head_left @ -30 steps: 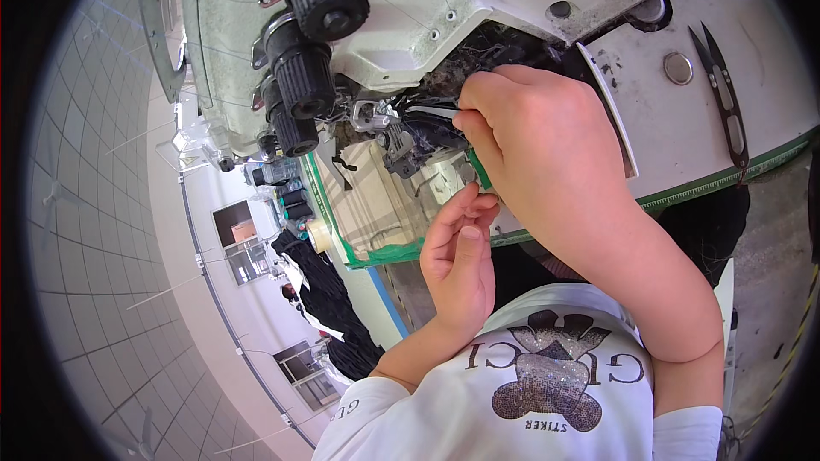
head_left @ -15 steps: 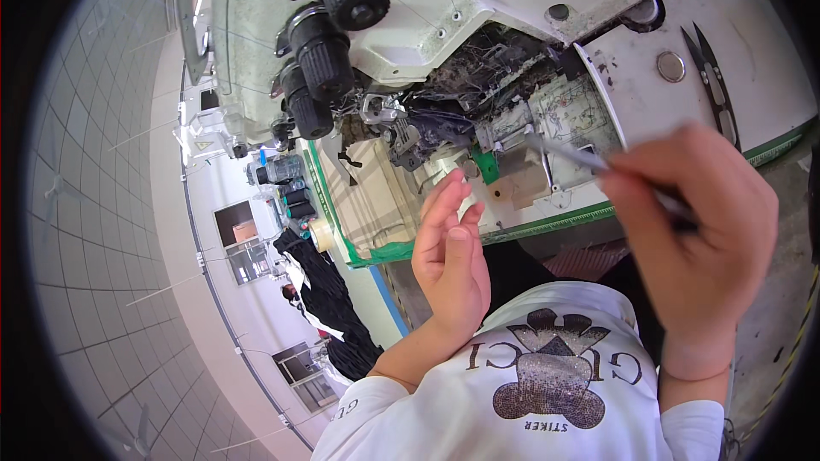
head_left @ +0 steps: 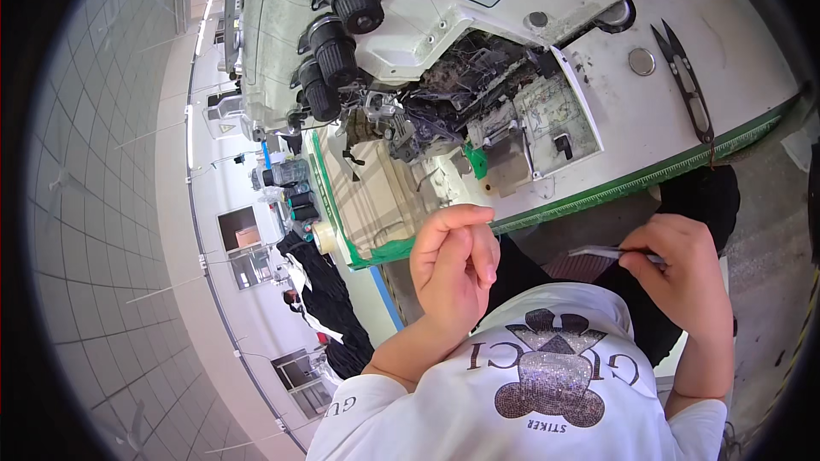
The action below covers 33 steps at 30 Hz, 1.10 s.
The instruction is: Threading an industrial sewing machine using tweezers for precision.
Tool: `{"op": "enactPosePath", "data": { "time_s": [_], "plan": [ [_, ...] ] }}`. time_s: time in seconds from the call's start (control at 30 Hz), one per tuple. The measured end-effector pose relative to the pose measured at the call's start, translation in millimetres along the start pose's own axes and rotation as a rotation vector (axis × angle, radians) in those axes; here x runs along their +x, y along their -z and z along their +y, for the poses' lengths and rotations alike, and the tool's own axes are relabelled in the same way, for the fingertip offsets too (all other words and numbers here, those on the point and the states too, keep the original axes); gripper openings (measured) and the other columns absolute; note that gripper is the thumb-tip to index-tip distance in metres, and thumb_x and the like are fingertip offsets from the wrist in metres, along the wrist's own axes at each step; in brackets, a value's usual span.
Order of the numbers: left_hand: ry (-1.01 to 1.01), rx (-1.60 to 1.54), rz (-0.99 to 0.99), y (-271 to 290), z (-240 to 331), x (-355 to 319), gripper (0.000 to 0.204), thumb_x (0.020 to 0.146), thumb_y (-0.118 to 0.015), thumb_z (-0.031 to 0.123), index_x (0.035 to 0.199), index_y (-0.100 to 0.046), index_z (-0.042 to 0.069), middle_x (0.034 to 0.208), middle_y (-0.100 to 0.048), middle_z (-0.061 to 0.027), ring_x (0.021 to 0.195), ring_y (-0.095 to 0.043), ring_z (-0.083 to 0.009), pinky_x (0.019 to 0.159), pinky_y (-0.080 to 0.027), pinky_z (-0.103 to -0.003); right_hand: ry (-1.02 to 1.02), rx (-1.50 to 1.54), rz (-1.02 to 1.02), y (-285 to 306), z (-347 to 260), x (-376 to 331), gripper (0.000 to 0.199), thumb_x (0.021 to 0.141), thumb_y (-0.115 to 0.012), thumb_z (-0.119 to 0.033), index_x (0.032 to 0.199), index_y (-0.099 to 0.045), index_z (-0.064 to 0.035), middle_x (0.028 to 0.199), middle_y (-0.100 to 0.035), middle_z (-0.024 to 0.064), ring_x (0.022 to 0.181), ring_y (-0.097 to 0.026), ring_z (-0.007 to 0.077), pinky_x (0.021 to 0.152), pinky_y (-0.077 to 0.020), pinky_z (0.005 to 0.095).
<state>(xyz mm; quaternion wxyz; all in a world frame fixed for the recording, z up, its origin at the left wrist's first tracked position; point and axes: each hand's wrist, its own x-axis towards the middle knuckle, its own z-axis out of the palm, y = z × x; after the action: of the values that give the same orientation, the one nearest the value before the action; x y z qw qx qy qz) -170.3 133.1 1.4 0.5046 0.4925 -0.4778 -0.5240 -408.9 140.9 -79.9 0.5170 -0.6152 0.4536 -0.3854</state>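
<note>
Tweezers, slim and pale, are pinched between thumb and fingers of our right hand, out past the table edge above the lap, pointing left; how far the prongs part, we can't tell. Our left hand is loosely half-curled, index finger bent across, nothing visible in its grasp; it's at the table's front edge, near the sewing machine. Whether it touches anything, we can't tell. Machine is white, black knobs on its left side, inner bay exposed, dirty with dark lint and thread bits. Green tab at the bay's lower part. On the white table, right of the machine, we log a round metal disc near dark thread snips, not touching. Green measuring tape runs along the front edge. Off left: cream tape roll, thread spools, heaped black fabric.
</note>
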Motion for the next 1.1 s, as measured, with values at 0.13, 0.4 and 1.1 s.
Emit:
{"op": "enactPosePath", "data": {
  "time_s": [0.13, 0.4, 1.1],
  "plan": [
    [0.042, 0.102, 0.027, 10, -5, -8, 0.027, 0.096, -0.039, 0.001, 0.102, -0.065, -0.006, 0.058, -0.051, -0.0024, 0.048, -0.041, -0.0072, 0.048, -0.033, -0.023, 0.021, 0.126, 0.030, -2, -13, 12, 0.014, 0.073, -0.072, 0.001, 0.083, -0.063, -0.0007, 0.071, -0.060, 0.0115, 0.062, -0.059, 0.0293, 0.053, -0.0444, 0.0364],
    [-0.373, 0.668, -0.485, 7, 1, -10, 0.032, 0.069, -0.056, -0.006, 0.095, -0.074, 0.003, 0.060, -0.055, -0.0040, 0.046, -0.049, -0.0164, 0.042, -0.037, -0.029, 0.299, -0.218, 0.380, -11, -57, 59, 0.014, 0.075, -0.071, 0.000, 0.085, -0.061, -0.0024, 0.072, -0.054, 0.0101, 0.062, -0.055, 0.0280, 0.055, -0.0421, 0.0375],
    [0.146, 0.834, -0.100, 115, -52, -81, 0.033, 0.085, -0.050, -0.012, 0.110, -0.069, 0.000, 0.074, -0.066, -0.0101, 0.059, -0.062, -0.0139, 0.053, -0.048, -0.025, 0.130, -0.389, 0.002, -54, -60, 157, 0.010, 0.072, -0.063, -0.001, 0.080, -0.069, 0.0016, 0.076, -0.068, 0.0192, 0.074, -0.070, 0.0355, 0.068, -0.0575, 0.0411]
  ]
}}
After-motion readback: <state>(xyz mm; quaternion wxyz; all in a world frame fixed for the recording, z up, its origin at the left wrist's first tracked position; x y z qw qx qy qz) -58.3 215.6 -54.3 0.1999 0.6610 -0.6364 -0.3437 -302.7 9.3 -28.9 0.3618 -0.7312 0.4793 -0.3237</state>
